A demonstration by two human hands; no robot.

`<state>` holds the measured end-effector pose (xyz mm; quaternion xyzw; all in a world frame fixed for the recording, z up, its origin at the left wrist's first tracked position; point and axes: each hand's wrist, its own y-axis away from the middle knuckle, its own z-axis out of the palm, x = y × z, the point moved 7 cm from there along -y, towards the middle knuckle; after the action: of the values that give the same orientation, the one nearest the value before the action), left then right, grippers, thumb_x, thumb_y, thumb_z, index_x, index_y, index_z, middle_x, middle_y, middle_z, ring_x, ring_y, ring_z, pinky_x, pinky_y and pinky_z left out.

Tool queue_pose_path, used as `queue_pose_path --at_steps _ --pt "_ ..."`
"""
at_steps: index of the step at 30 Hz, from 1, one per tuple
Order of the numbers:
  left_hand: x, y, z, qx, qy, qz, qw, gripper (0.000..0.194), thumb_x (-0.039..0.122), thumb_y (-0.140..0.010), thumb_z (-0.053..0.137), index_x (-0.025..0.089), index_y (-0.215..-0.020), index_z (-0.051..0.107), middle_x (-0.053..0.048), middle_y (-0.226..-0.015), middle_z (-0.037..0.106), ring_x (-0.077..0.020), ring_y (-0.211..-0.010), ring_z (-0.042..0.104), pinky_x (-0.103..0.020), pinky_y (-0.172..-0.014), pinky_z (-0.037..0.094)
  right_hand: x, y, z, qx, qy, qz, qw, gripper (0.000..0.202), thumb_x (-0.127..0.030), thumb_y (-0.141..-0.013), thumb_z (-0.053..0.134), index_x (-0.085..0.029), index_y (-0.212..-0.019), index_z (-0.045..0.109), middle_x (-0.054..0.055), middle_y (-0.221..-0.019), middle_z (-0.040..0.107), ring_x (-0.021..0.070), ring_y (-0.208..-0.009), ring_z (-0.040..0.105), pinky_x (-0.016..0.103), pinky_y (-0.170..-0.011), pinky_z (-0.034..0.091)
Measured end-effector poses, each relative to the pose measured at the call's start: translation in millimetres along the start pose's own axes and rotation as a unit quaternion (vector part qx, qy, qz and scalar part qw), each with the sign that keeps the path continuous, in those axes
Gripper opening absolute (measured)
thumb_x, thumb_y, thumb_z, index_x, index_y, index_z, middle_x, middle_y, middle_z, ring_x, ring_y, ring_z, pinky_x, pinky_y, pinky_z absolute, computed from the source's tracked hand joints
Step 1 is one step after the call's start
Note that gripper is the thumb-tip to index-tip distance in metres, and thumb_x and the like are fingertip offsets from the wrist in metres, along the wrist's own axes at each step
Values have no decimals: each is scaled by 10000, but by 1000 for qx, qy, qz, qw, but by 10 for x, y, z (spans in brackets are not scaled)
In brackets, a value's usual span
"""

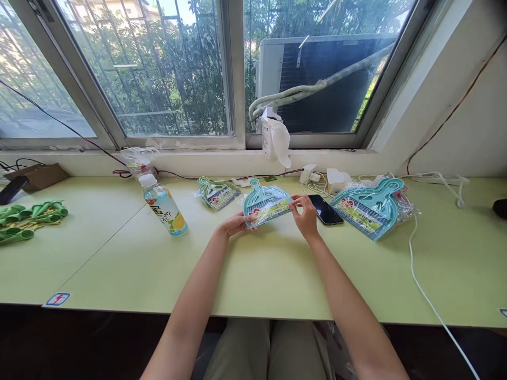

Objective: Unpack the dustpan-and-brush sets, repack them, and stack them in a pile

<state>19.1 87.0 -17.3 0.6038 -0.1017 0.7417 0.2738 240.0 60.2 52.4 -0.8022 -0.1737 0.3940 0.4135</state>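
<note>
Between my hands is a blue mini dustpan and brush set (266,202) in clear plastic wrap, with a yellow-green label along its lower edge. My left hand (236,224) grips its lower left corner, with the thumb on the front and the fingers underneath. At the right end, my right hand (304,212) pinches the wrap's edge between thumb and fingers. Behind and to the left lies a green wrapped dustpan set (217,193). More blue wrapped dustpan sets (370,207) lie in a pile to the right, apart from my hands.
A drink bottle (163,206) stands left of my hands. Beside my right hand lies a black phone (325,209). Green plastic pieces (31,219) are at the far left. A white cable (414,264) runs over the table's front edge (277,317). A tissue pack (273,134) rests by the window.
</note>
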Motion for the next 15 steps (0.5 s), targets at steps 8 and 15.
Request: queue_pose_path --at_steps 8,15 --pt "18 8 -37 -11 -30 15 999 385 226 -694 742 113 -998 533 -78 -849 667 -132 -595 655 -188 -473 497 -257 0 -56 22 135 -83 987 132 -243 -905 454 -226 -779 486 11 -870 692 185 -925 591 415 -1010 264" --pt "9 -13 -53 -12 -65 31 997 464 234 -651 766 127 -1026 515 -71 -872 665 -140 -610 662 -219 -528 522 -216 27 16 -38 227 -111 967 151 -214 -909 423 -214 -794 522 34 -840 659 199 -870 538 412 -952 276"
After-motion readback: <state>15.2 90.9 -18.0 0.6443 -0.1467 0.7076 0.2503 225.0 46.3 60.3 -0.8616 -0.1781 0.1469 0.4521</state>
